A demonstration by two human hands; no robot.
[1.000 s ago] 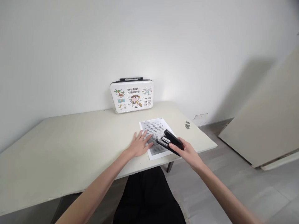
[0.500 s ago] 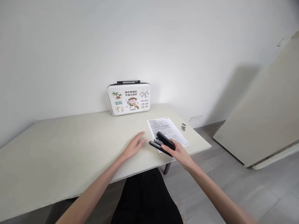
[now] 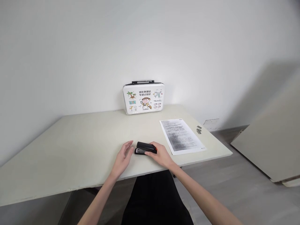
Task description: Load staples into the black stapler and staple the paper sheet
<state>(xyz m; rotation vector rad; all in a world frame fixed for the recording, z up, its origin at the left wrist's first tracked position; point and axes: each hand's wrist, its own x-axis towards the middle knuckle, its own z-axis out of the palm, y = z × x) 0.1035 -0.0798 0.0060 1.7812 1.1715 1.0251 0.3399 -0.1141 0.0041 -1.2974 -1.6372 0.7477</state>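
A black stapler (image 3: 145,147) lies low over the front of the table, its nose pointing left. My right hand (image 3: 160,153) grips its rear end, thumb on the near side and fingers over the far side; a bit of red shows by the fingers. Just left of the stapler's nose is my left hand (image 3: 122,157), fingers apart and holding nothing. Right of my right hand lies a printed sheet of paper (image 3: 182,136). Whether it is one sheet or several stacked, I cannot tell. Small grey staple strips (image 3: 198,129) lie to the right of the paper.
A white carry case (image 3: 143,99) with cartoon prints and a black handle stands at the back of the table (image 3: 77,150) against the wall. The table's right edge lies just beyond the staple strips. A pale panel (image 3: 269,140) stands on the floor at the right.
The stapler in my right hand has come down and left, away from over the paper, and is turned more level. My left hand stays beside its nose. The view has shifted left.
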